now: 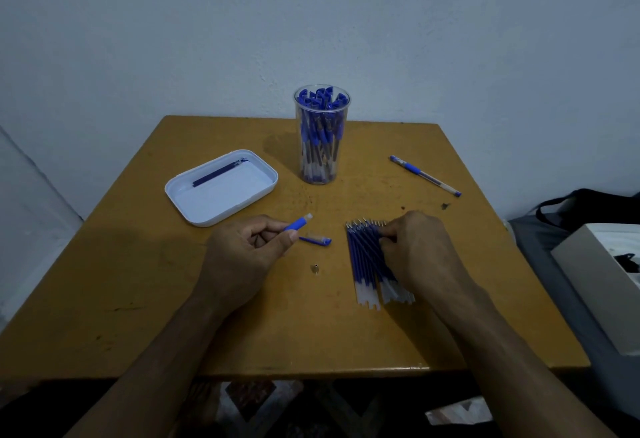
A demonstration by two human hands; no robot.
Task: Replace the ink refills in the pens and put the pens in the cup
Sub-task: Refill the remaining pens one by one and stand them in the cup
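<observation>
Head view looks down on a small wooden table [242, 299]. The left hand [242, 250] has its fingers curled round an emptied pen barrel [298, 222], pinching it by the blue grip so the open end points up and to the right. Just right of it lie the pen's cap [316, 239] and, nearer, the tiny metal tip [315, 268]. The right hand [415, 247] rests on the fan of fresh refills [367, 261], fingertips bent down among them; whether one is already pinched I cannot tell. At the far middle stands the clear cup [322, 136], crowded with pens; one whole pen [425, 175] lies far right, and a used refill [218, 173] sits in the white tray [180, 202] on the left.

These refills look feather-light, thin and slightly bendy, smooth enough to roll or slip. I would take one near its middle, away from the inky point, and roll it off the pile. The metal tip is small and easily knocked away.
</observation>
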